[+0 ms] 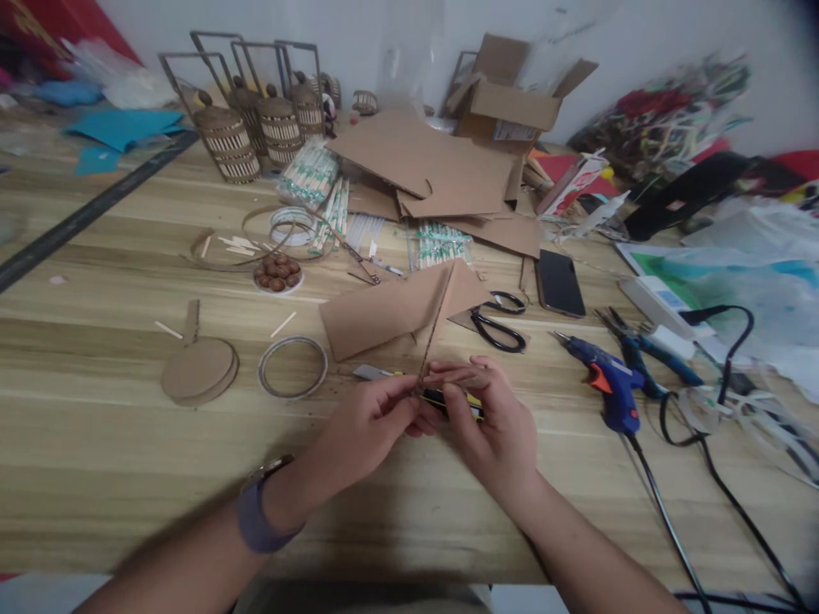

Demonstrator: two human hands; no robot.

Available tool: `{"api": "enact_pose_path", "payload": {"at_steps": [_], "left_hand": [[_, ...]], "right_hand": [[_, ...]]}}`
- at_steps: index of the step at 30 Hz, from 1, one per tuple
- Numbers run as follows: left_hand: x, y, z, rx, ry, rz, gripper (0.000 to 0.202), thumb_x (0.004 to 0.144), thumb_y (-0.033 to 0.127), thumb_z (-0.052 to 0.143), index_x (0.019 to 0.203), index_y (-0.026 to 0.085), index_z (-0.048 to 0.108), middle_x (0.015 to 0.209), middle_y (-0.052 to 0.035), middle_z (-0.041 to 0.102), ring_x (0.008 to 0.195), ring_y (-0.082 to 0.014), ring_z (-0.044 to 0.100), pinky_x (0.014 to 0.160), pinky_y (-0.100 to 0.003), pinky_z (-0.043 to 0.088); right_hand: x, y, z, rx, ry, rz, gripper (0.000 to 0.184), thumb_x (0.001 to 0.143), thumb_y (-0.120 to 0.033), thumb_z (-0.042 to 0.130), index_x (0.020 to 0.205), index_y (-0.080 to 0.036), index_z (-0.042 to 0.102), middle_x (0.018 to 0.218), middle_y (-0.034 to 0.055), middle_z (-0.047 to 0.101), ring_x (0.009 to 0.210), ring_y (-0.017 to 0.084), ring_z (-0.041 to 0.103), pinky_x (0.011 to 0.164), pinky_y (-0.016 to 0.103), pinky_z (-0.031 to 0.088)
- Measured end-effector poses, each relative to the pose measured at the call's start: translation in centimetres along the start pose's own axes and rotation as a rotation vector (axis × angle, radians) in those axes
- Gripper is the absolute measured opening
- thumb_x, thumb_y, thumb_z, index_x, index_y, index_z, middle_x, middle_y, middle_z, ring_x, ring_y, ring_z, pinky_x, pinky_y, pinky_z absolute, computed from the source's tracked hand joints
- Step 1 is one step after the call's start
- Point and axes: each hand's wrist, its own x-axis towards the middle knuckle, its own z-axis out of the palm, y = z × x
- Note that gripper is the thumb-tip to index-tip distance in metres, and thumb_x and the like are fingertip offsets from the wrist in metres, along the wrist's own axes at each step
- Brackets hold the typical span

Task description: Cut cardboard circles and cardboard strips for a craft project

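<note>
Both of my hands are closed on the near end of a narrow brown cardboard piece (436, 331), which rises away from me with its edge toward the camera. My left hand (379, 419) pinches it from the left, and my right hand (496, 419) grips it with thumb and fingers from the right. Behind it is a wider brown cardboard sheet (371, 311); whether the two are joined I cannot tell. Under my fingers lies a yellow and black utility knife (472, 404), partly hidden. Black-handled scissors (500, 331) rest just beyond my right hand.
Left are a roll of tape (261, 373) and round cardboard discs with a strip (198, 368). Farther back stand a bowl of brown balls (278, 275) and lantern-like models (227, 141). Right lie a blue glue gun (611, 379) with its cable, pliers (640, 354) and a phone (560, 283).
</note>
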Motion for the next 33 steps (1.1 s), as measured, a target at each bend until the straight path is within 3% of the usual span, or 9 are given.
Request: {"api": "enact_pose_path", "payload": {"at_steps": [6, 10, 15, 25, 33], "left_hand": [[0.24, -0.16, -0.17, -0.075, 0.018, 0.008, 0.036, 0.089, 0.047, 0.065, 0.11, 0.019, 0.074, 0.096, -0.005, 0.074, 0.085, -0.0193, 0.067, 0.075, -0.029, 0.053], [0.16, -0.16, -0.37, 0.004, 0.033, 0.065, 0.038, 0.093, 0.05, 0.063, 0.112, 0.019, 0.073, 0.107, -0.0069, 0.074, 0.093, -0.0215, 0.067, 0.079, -0.03, 0.053], [0.05, -0.6, -0.27, -0.026, 0.002, 0.049, 0.042, 0.093, 0.052, 0.062, 0.116, 0.019, 0.071, 0.103, -0.0072, 0.074, 0.089, -0.0212, 0.068, 0.077, -0.03, 0.054], [0.03, -0.35, 0.0, -0.017, 0.011, 0.032, 0.031, 0.094, 0.039, 0.059, 0.113, 0.017, 0.072, 0.094, -0.0061, 0.075, 0.087, -0.0201, 0.07, 0.079, -0.031, 0.055], [0.17, -0.41, -0.24, -0.046, 0.036, 0.033, 0.04, 0.091, 0.051, 0.064, 0.113, 0.018, 0.072, 0.106, -0.007, 0.074, 0.091, -0.0206, 0.068, 0.077, -0.029, 0.054]], "right_hand": [[0.05, -0.3, 0.14, 0.012, -0.045, -0.084, 0.014, 0.097, -0.015, 0.053, 0.099, -0.028, 0.057, 0.091, -0.0003, 0.079, 0.093, 0.02, 0.076, 0.099, 0.043, 0.044], [-0.08, -0.27, 0.45, -0.035, -0.049, -0.106, 0.007, 0.098, -0.021, 0.058, 0.098, -0.028, 0.058, 0.097, 0.0016, 0.08, 0.098, 0.021, 0.074, 0.1, 0.043, 0.043], [-0.19, -0.05, 0.45, -0.05, -0.045, -0.091, 0.011, 0.099, -0.018, 0.056, 0.097, -0.028, 0.06, 0.097, 0.0018, 0.08, 0.095, 0.021, 0.075, 0.1, 0.043, 0.042], [0.3, -0.07, -0.35, -0.013, -0.024, -0.019, 0.014, 0.097, -0.015, 0.055, 0.099, -0.029, 0.059, 0.091, -0.0008, 0.08, 0.092, 0.021, 0.076, 0.094, 0.041, 0.048], [0.1, -0.35, 0.23, -0.009, -0.063, -0.105, 0.01, 0.097, -0.02, 0.058, 0.101, -0.029, 0.059, 0.096, 0.0013, 0.08, 0.095, 0.022, 0.075, 0.093, 0.042, 0.048]]}}
